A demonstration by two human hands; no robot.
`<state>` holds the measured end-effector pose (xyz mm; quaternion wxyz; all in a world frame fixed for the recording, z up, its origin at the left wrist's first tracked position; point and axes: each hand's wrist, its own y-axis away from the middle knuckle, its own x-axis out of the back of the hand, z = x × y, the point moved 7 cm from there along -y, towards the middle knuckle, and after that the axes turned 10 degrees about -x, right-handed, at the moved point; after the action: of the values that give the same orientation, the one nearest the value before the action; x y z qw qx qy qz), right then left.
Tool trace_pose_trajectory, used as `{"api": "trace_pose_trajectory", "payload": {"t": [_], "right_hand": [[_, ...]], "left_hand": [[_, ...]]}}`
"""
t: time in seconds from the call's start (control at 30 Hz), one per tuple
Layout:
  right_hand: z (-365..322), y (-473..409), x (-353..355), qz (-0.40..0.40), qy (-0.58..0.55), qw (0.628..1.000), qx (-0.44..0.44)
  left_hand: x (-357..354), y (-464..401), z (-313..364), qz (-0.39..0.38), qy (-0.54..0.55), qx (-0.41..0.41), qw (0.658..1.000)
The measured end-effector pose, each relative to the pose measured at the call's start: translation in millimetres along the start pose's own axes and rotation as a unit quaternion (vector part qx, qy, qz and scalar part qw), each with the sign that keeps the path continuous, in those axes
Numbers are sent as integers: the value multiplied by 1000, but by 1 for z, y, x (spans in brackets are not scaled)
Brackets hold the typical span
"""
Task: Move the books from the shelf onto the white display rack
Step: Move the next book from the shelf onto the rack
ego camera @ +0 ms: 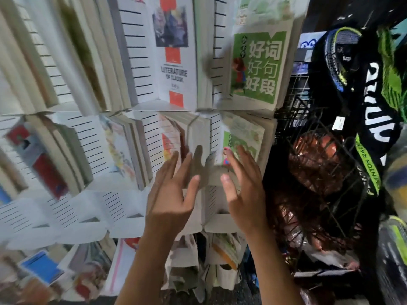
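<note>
At the white display rack [154,219]: both hands before a middle pocket.
Left hand [169,192] and right hand [244,190] are released, fingers spread; green-covered book [242,139] sits pocketed. Risk: a careless nudge could tip it out.

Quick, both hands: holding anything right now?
Left hand: open, fingers spread, holding nothing, raised in front of the white display rack.
Right hand: open, fingers straight, holding nothing.

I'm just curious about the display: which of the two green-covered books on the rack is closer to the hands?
The lower green book, in the pocket directly under the upper green book. The right hand hovers right in front of it.
</note>
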<state>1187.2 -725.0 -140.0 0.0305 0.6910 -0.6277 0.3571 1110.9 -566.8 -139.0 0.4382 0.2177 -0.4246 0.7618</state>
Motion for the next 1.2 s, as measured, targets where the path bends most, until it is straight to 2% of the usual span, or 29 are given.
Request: {"api": "trace_pose_trajectory", "payload": {"t": [0.17, 0.37, 0.7, 0.97, 1.2], "right_hand": [[-67, 37, -38, -64, -15, 996, 53], [-167, 110, -106, -165, 17, 982, 87], [-311, 252, -224, -280, 7, 947, 157], [-405, 314, -298, -358, -17, 909, 212], [-490, 355, -401, -424, -21, 862, 277]], "left_hand": [[76, 47, -38, 16, -77, 19, 997], [186, 137, -95, 19, -169, 83, 982], [349, 299, -175, 58, -208, 208, 954], [436, 384, -224, 129, -222, 281, 925], [508, 443, -297, 190, -230, 359, 884]]}}
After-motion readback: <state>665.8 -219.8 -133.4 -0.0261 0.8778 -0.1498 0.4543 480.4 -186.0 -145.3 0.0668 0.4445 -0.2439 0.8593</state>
